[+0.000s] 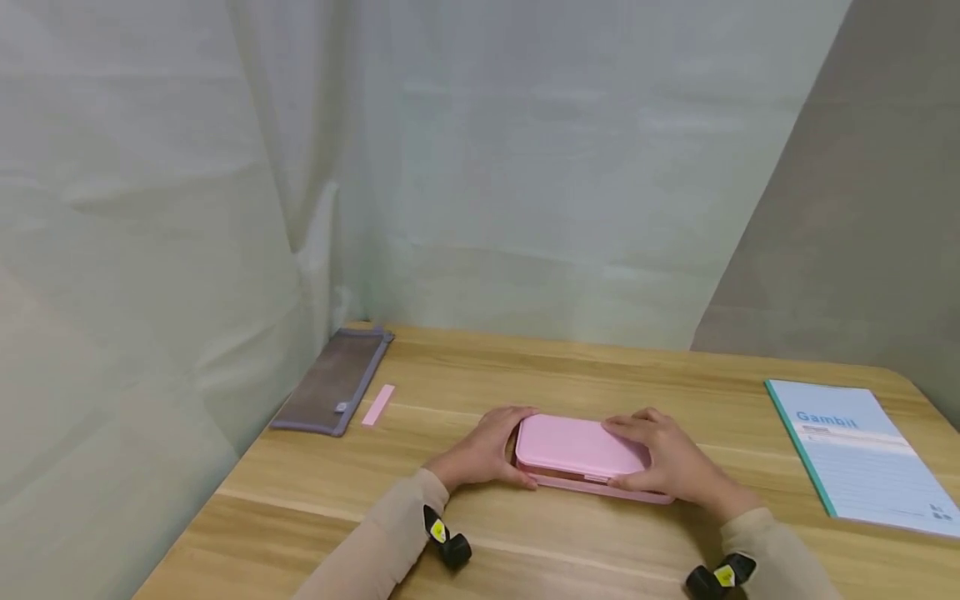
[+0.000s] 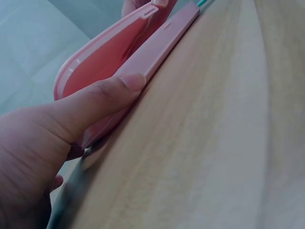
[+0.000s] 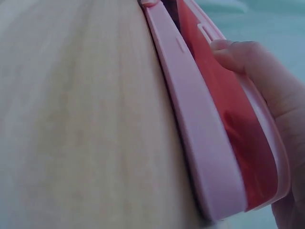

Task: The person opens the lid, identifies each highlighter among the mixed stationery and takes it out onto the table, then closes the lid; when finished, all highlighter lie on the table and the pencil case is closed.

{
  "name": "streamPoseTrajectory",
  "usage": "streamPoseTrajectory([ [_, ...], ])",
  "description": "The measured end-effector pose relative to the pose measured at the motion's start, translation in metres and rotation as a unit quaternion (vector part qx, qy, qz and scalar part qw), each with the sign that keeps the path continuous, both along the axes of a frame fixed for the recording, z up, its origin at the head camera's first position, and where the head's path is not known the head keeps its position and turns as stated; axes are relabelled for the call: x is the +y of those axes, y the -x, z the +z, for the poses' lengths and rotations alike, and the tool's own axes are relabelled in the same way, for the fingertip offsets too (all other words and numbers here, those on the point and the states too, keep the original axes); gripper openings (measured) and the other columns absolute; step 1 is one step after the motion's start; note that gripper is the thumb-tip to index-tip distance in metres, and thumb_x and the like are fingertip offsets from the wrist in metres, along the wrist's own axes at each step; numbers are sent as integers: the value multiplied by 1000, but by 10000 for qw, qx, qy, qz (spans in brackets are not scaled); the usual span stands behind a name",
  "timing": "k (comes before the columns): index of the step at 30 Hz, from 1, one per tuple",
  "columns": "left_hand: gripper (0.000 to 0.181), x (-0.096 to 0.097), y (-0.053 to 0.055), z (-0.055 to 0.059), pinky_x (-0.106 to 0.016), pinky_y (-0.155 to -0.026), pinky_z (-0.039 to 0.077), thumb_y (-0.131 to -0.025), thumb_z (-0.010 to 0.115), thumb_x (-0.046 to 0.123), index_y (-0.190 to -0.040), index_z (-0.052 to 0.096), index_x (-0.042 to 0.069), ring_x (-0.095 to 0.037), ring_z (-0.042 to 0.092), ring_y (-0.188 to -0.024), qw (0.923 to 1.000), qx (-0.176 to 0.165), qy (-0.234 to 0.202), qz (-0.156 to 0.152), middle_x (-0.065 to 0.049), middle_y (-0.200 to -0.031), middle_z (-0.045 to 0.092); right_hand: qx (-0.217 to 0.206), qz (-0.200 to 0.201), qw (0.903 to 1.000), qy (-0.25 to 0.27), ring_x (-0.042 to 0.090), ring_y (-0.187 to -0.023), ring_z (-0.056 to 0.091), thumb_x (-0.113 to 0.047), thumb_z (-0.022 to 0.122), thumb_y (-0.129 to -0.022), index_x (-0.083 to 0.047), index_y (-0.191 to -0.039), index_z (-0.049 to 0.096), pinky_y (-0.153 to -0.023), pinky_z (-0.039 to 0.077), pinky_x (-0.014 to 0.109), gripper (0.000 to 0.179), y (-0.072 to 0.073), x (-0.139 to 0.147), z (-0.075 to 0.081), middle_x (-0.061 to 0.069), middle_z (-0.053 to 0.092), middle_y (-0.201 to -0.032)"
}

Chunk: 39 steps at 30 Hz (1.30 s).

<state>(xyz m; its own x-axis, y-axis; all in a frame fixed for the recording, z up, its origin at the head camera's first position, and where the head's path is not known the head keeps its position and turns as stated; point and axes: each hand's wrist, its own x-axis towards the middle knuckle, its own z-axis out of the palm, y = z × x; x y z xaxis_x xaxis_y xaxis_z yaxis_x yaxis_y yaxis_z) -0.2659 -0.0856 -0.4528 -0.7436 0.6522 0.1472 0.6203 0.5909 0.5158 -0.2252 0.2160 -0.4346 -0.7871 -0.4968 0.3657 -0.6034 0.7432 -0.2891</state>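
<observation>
A pink pencil box lies on the table, its hinged lid raised a little above the base. Around the box's left end, my left hand grips it, and in the left wrist view the thumb lies along the base's front wall. My right hand holds the lid at the right, with the thumb at its front edge near the latch slot. Through the gap a reddish inner side shows; the box's contents are mostly hidden.
On the wooden table, a grey mesh pouch lies at the far left beside a small pink strip. A light-blue notebook with a green spine lies at the right. Pale curtains hang behind the table.
</observation>
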Motion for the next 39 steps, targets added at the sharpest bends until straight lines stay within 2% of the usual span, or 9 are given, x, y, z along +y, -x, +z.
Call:
streamPoseTrajectory([
  [3, 101, 0, 2, 3, -43, -118, 27, -60, 89, 45, -142, 41, 11, -22, 42, -134, 9997, 217, 87, -2, -3, -140, 52, -206, -6, 9998, -52, 22, -105, 57, -53, 80, -66, -11, -124, 66, -85, 51, 45, 74, 1, 0, 7, 5, 68, -119],
  [6, 102, 0, 4, 3, -44, -118, 26, -60, 88, 48, -142, 40, 11, -22, 42, -133, 9995, 279, 129, -63, -3, -140, 52, -480, 1, 9987, -173, 24, -107, 57, -56, 78, -68, -10, -125, 64, -87, 51, 47, 75, 2, 1, 13, 6, 67, -120],
  [12, 103, -3, 2, 0, -47, -116, 28, -60, 87, 50, -144, 39, 13, -23, 41, -133, 9997, 207, 85, 6, -3, -139, 51, -1129, 122, 9928, -391, 24, -107, 57, -55, 77, -71, -8, -128, 62, -88, 50, 44, 75, 8, 0, 27, 8, 66, -121],
  [17, 105, -5, 1, -1, -48, -116, 27, -60, 87, 49, -146, 37, 13, -24, 40, -133, 9998, 190, 66, -6, -5, -140, 49, -1263, 506, 9890, -586, 22, -102, 60, -49, 75, -76, -4, -126, 62, -87, 51, 42, 69, 13, 1, 36, 10, 68, -118],
  [21, 112, -6, 1, 0, -50, -117, 26, -59, 88, 49, -148, 33, 12, -28, 37, -136, 10000, 84, -27, -9, -9, -145, 45, -1547, 756, 9835, -557, 27, -106, 64, -47, 72, -81, -1, -124, 63, -90, 52, 49, 63, 18, 2, 44, 14, 68, -120],
  [26, 114, -12, 0, 1, -51, -117, 25, -56, 89, 51, -147, 34, 9, -31, 36, -137, 9997, 58, -140, 167, -11, -147, 43, -2005, 647, 9766, -434, 35, -115, 61, -46, 71, -82, -1, -121, 65, -95, 49, 56, 60, 19, 1, 52, 17, 66, -122],
  [31, 104, -17, 0, 0, -51, -117, 26, -56, 89, 50, -139, 45, 4, -33, 39, -134, 9994, 153, -166, 262, -14, -140, 48, -2095, 571, 9755, -349, 34, -113, 62, -45, 71, -82, -5, -116, 69, -95, 50, 55, 52, 18, 0, 58, 12, 69, -117],
  [35, 98, -17, -1, 1, -51, -116, 27, -56, 89, 50, -133, 50, 4, -33, 41, -133, 9992, 266, -42, 281, -13, -137, 49, -2088, 421, 9766, -293, 33, -113, 61, -46, 71, -83, -8, -114, 69, -94, 50, 55, 49, 17, 0, 60, 10, 69, -117],
  [39, 95, -16, -1, 0, -51, -116, 28, -57, 88, 52, -130, 52, 4, -33, 41, -132, 9989, 345, 109, 295, -13, -137, 49, -1851, 91, 9826, -123, 35, -116, 59, -48, 70, -83, -9, -115, 69, -94, 48, 56, 50, 14, 0, 61, 12, 66, -120],
])
